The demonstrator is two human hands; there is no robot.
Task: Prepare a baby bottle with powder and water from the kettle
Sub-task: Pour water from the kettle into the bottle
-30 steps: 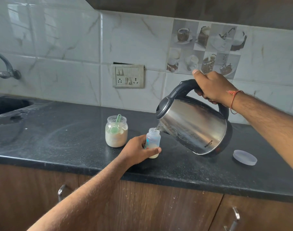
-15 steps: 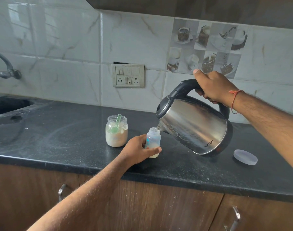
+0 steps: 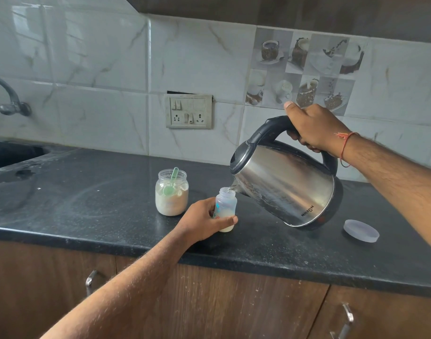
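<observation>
A small clear baby bottle (image 3: 226,204) stands upright on the black counter (image 3: 99,204), with whitish liquid in its lower part. My left hand (image 3: 204,222) grips it from the left, thumb across the front. My right hand (image 3: 312,128) grips the black handle of a steel kettle (image 3: 287,187), which is lifted and tilted left. Its spout sits right over the bottle's open mouth and water runs in. An open powder jar (image 3: 171,194) with a green scoop (image 3: 171,184) inside stands just left of the bottle.
A round translucent lid (image 3: 361,230) lies on the counter right of the kettle. A sink (image 3: 11,152) and tap (image 3: 11,101) are at far left. A socket panel (image 3: 189,111) is on the tiled wall. Wooden cabinet doors run below the counter edge.
The kettle and both hands hold nearly the same pose. The pouring goes on with no clear shift.
</observation>
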